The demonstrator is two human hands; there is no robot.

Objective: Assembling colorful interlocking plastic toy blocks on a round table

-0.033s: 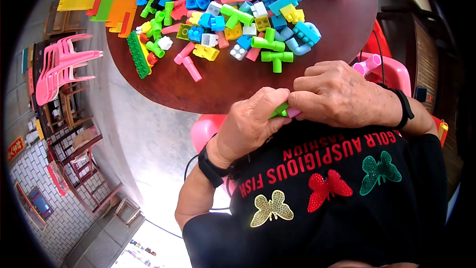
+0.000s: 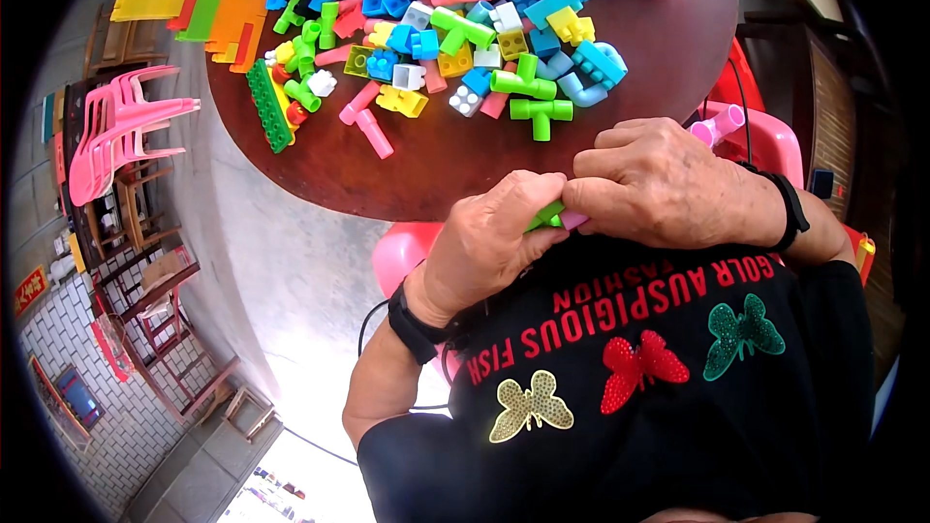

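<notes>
Close to my chest, at the near edge of the round table, my two hands meet. My left hand (image 2: 492, 237) is closed on a green toy pipe piece (image 2: 547, 216), mostly covered by the fingers. Against its end sits a pinkish-purple toy pipe piece (image 2: 573, 220), pinched in my right hand (image 2: 659, 184). A pink tube end (image 2: 719, 126) shows beyond the right wrist; whether it joins the held piece I cannot tell. Just past my hands lie green pipe connectors (image 2: 541, 116) and a pink pipe connector (image 2: 372, 126).
Across the dark red-brown table (image 2: 387, 189) spreads a pile of colourful blocks and pipe pieces (image 2: 455, 58). Joined orange, green and yellow blocks (image 2: 242, 15) stand at the far left. Pink plastic chairs (image 2: 121, 126) stand left on the floor; another pink seat (image 2: 775, 140) is at right.
</notes>
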